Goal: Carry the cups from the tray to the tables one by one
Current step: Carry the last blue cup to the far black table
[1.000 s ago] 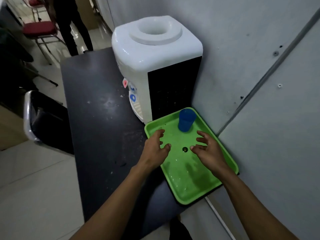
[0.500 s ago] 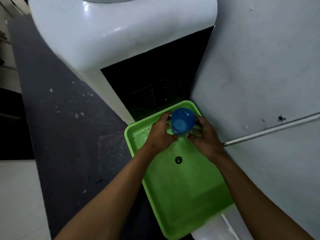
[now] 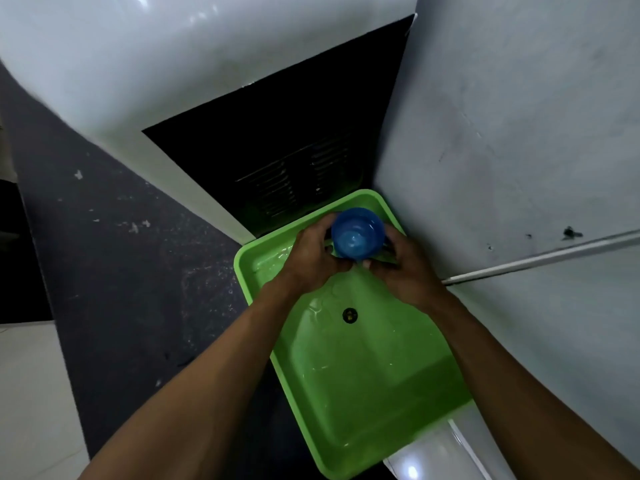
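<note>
A single blue plastic cup [image 3: 357,233] stands at the far end of the green tray [image 3: 367,393], seen from above so its open mouth faces me. My left hand [image 3: 311,258] wraps the cup's left side and my right hand [image 3: 405,268] wraps its right side, fingers meeting under its near edge. The cup's lower part is hidden by my fingers, so I cannot tell if it still touches the tray. The rest of the tray holds only a small dark round spot [image 3: 349,315] and some wet sheen.
A white water dispenser [image 3: 166,64] with a black vented side panel [image 3: 294,143] stands right behind the tray. The grey wall [image 3: 519,133] runs along the tray's right, with a thin white conduit [image 3: 540,259]. The dark speckled tabletop [image 3: 131,271] extends left; pale floor [image 3: 31,393] lies beyond it.
My hands moved from hovering over the tray's middle to the blue cup and closed around it from both sides. My head leaned in closer over the tray.
</note>
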### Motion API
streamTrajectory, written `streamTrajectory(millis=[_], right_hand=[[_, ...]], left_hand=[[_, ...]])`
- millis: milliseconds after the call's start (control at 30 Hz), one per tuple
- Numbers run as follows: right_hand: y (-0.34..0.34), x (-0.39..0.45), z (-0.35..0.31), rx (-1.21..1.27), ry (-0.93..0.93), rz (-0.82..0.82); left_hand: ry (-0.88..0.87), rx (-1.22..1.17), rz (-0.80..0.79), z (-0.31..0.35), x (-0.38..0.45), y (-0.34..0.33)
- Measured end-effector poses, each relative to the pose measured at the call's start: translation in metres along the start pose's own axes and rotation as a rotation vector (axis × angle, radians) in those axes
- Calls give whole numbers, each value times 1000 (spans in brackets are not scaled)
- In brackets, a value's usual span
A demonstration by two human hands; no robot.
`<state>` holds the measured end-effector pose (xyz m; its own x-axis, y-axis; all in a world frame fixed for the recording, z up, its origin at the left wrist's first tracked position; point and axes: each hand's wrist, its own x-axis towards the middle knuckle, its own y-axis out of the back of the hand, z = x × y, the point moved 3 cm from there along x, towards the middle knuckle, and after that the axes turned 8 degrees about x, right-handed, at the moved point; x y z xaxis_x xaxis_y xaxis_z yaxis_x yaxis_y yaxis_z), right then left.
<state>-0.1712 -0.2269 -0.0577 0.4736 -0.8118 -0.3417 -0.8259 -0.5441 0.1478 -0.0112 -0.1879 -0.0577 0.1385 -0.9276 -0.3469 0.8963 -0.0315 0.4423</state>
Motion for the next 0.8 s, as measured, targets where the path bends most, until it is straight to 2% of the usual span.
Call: streamTrajectory(millis=[233, 433, 600, 800], right_hand=[[2, -24, -5, 70, 57, -42], [6, -73, -26, 224, 56, -68], [6, -125, -49, 366, 71, -7], [-1, -199, -72, 415, 135, 130]], left_hand=[[-59, 35, 16, 13, -23, 9], [-124, 46, -12, 46, -62, 22], [-227, 52, -25, 77, -101, 28], [-364, 15, -85, 107, -159, 28]])
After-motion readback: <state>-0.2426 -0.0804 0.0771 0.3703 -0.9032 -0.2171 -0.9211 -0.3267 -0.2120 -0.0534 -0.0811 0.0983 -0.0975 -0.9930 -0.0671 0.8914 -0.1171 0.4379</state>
